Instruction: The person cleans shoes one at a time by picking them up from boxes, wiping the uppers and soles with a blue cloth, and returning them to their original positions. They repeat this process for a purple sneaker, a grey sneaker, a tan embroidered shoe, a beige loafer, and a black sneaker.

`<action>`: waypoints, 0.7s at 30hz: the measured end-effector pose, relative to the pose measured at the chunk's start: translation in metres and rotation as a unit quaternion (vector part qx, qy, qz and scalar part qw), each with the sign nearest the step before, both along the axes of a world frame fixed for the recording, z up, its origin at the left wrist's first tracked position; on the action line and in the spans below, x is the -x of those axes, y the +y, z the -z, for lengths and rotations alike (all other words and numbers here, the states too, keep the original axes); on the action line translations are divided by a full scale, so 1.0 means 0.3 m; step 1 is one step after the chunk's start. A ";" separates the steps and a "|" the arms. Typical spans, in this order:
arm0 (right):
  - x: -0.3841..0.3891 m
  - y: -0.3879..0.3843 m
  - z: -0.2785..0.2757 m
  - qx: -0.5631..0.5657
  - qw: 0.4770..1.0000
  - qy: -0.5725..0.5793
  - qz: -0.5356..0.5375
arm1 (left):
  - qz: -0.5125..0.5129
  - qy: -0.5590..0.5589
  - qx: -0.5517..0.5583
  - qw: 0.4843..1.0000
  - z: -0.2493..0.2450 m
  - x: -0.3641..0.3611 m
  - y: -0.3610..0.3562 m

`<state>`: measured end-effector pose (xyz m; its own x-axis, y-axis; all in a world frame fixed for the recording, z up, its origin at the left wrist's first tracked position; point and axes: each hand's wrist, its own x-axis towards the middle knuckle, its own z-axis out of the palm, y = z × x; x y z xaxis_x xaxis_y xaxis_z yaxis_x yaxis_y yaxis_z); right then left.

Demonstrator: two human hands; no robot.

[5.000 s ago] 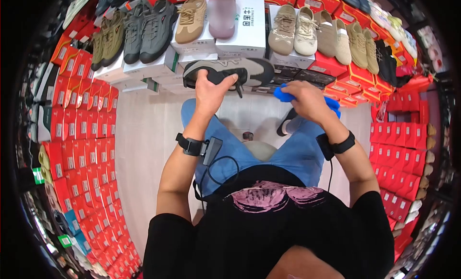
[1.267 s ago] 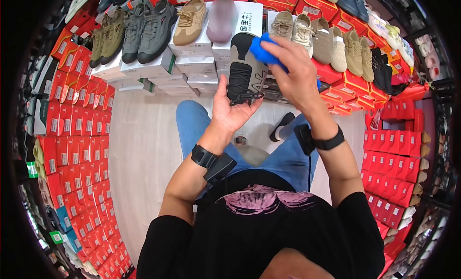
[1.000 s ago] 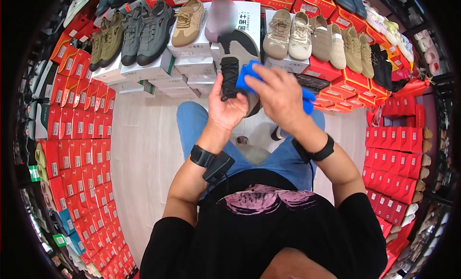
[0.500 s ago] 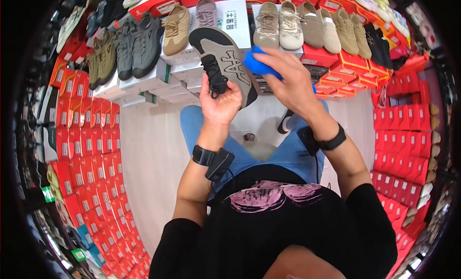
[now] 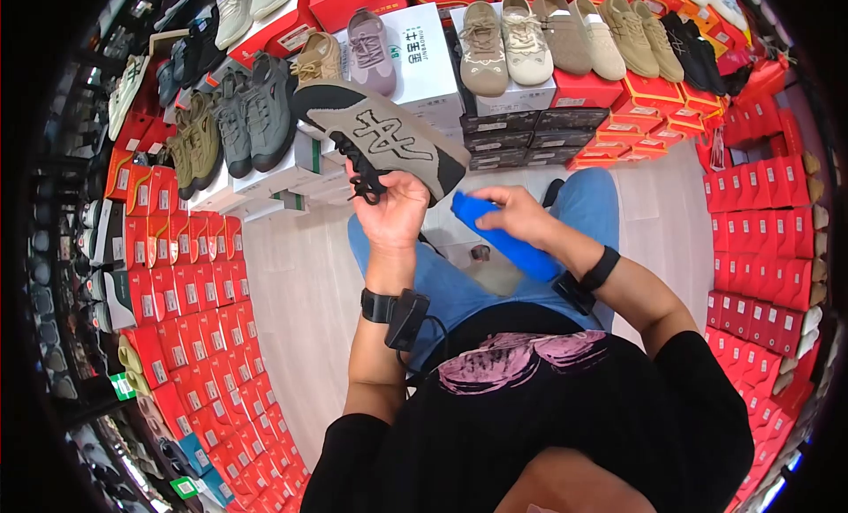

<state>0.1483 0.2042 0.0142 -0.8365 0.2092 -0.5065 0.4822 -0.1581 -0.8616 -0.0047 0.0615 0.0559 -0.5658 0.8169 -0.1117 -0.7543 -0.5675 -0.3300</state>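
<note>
My left hand (image 5: pixel 393 211) is closed on a grey-beige shoe (image 5: pixel 393 142) with black laces, a black toe and heel, and a dark outlined emblem on its side. The shoe is tilted, its laces toward my palm. Just right of its lower end, my right hand (image 5: pixel 517 217) grips a bright blue cloth (image 5: pixel 508 239). That cloth hangs down toward my right forearm and stands a little apart from the shoe. Some of my left fingers are hidden behind the shoe.
Ahead, pairs of shoes stand on stacked boxes, among them a mauve pair (image 5: pixel 371 54), grey shoes (image 5: pixel 256 111) and tan shoes (image 5: pixel 483 49). Walls of red shoeboxes rise at left (image 5: pixel 190 319) and right (image 5: pixel 760 235). A small dark object (image 5: pixel 480 252) lies on the floor between my legs.
The shoe has turned, its upper end swinging left and its lower end right. My right hand and the blue cloth have moved down, away from its side. My view has shifted slightly.
</note>
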 end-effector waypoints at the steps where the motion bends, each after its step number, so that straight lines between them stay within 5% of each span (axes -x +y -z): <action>1: 0.015 0.011 0.027 0.183 0.979 0.026 0.089 | -0.002 0.002 0.024 1.000 -0.032 -0.023 0.013; 2: 0.030 0.026 0.051 0.185 0.978 0.029 0.094 | 0.003 0.005 0.026 1.000 -0.031 -0.037 0.021; 4: 0.071 0.039 0.066 0.440 0.882 0.043 0.161 | 0.016 0.051 0.017 0.998 -0.024 -0.047 0.034; 9: 0.086 0.024 0.071 0.487 0.853 0.004 0.191 | 0.001 0.117 0.115 0.986 0.013 -0.066 0.038; 15: 0.036 0.053 -0.051 0.464 0.860 -0.037 0.207 | -0.020 0.186 0.172 0.967 0.143 -0.017 -0.013; 17: 0.012 0.085 -0.125 0.448 0.870 0.172 0.111 | -0.021 0.184 0.219 0.958 0.146 -0.021 -0.021; 18: 0.021 0.103 -0.136 0.449 0.870 0.172 0.111 | -0.021 0.184 0.220 0.958 0.160 -0.022 -0.031; 21: 0.068 0.156 -0.125 0.228 0.925 0.180 0.245 | 0.050 0.198 0.157 0.966 0.231 -0.026 -0.064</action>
